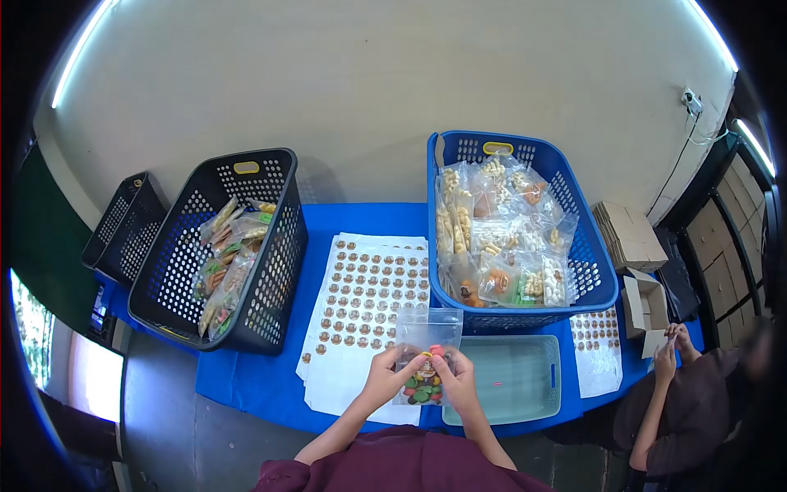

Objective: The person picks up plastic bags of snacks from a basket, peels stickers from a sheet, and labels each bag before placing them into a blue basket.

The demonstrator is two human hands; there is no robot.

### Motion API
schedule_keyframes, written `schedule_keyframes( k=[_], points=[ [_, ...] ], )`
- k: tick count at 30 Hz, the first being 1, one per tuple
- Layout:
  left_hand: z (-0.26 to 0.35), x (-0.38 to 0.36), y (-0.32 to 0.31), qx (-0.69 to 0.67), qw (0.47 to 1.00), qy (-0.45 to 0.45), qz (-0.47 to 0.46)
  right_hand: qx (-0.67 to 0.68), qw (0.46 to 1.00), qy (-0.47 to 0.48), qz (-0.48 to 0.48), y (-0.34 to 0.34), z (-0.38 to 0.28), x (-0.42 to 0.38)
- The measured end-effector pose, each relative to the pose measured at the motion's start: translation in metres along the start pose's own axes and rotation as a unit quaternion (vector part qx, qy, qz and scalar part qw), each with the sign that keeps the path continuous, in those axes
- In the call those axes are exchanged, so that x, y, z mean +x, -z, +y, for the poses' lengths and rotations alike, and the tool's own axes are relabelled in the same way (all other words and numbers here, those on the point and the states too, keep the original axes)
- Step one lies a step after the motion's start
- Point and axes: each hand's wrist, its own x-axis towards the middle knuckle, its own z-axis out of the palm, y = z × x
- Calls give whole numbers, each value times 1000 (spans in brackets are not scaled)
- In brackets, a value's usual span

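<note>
A clear zip bag (425, 330) of colourful sweets hangs upright in front of me, at the near edge of the table. My left hand (390, 376) grips its left side and my right hand (457, 380) its right side, the thumbs nearly meeting on the front. Between the thumbs a small round brown sticker (426, 371) shows on the bag. Green, red, yellow and dark pieces (424, 391) fill the lower part. Sheets of round brown stickers (361, 295) lie behind and left of my left hand. Right of my right hand is a pale green tray (537, 402) with a tiny pink piece in it.
A black basket (283, 238) with filled bags stands left, a smaller one (123, 225) beyond it. A blue basket (602, 283) of filled bags stands behind the tray. At right are another sticker sheet (597, 361), cardboard boxes (627, 238) and a person (680, 410) handling something small.
</note>
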Motion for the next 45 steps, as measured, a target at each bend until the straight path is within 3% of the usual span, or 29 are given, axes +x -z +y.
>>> schedule_keyframes(
  k=[9, 10, 17, 22, 29, 34, 37, 40, 42, 45],
  points=[
    [3, -9, 1, -126, 986, 96, -43, 63, 997, -36, 30, 0, 4, 1],
    [-8, -8, 7, -33, 993, 81, -78, 48, 998, -39, 18, -1, 2, 0],
    [-10, -9, 7, -78, 993, 76, -50, 31, 997, -43, -49, -2, -8, -1],
    [-13, -5, 11, -130, 986, 98, -48, 59, 996, -55, -44, 0, -12, 1],
    [2, 1, 6, -57, 994, 77, -60, 45, 997, -61, -1, -2, -6, 5],
    [1, 0, 9, -35, 993, 96, -59, 48, 999, -16, 1, -6, 2, 4],
    [-15, 3, 14, 54, 998, -16, -29, 61, 998, -29, -14, -8, 0, 0],
    [-5, 9, 12, -153, 985, 0, 77, 11, 997, -62, -46, -9, 0, -6],
    [-4, 13, 15, -139, 986, -15, 89, -8, 992, -107, -64, -12, -2, -9],
    [-1, 14, 16, -81, 991, -46, 98, -62, 994, -13, -94, -12, -11, -10]
  ],
)
